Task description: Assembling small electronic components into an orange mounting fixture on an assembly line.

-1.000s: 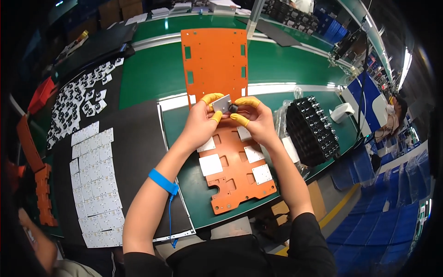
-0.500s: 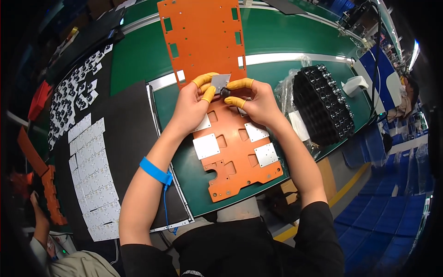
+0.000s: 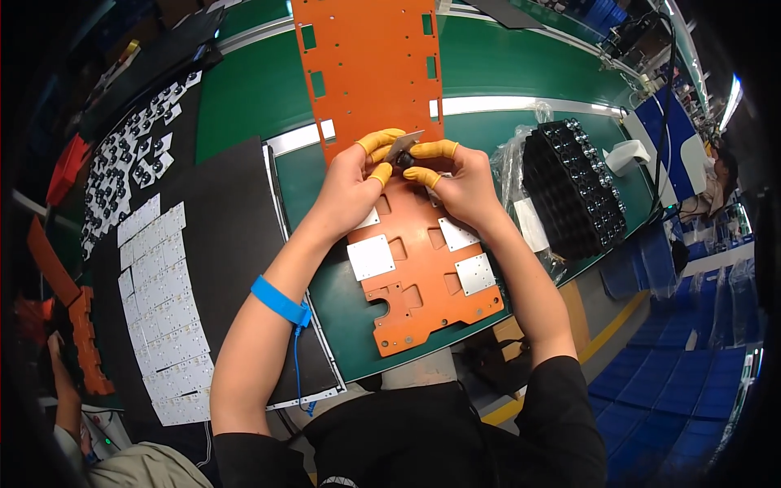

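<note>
Both hands, with yellow finger cots, meet above the orange fixture plate (image 3: 419, 305). Between them is a small square circuit board (image 3: 401, 145), tilted steeply, with a round black lens (image 3: 404, 161) on the side toward me. The fingers of my left hand (image 3: 350, 185) are closed on the board's left part. My right hand (image 3: 468, 185) pinches with thumb and forefinger at the right, by the lens. Several square white boards (image 3: 372, 257) lie on the plate beside its cutouts, some partly covered by my hands.
A taller orange panel (image 3: 370, 65) extends away behind the plate. To the right stands a black tray of lenses (image 3: 573, 187) beside clear plastic wrap. On the left, a black mat (image 3: 232, 244) bears white board sheets (image 3: 167, 317) and several boards with lenses (image 3: 122, 175). Another person's arm (image 3: 65, 378) shows at far left.
The circuit board has turned from facing me to nearly edge-on. Both hands, the orange plate and the panel appear slightly farther right in the picture.
</note>
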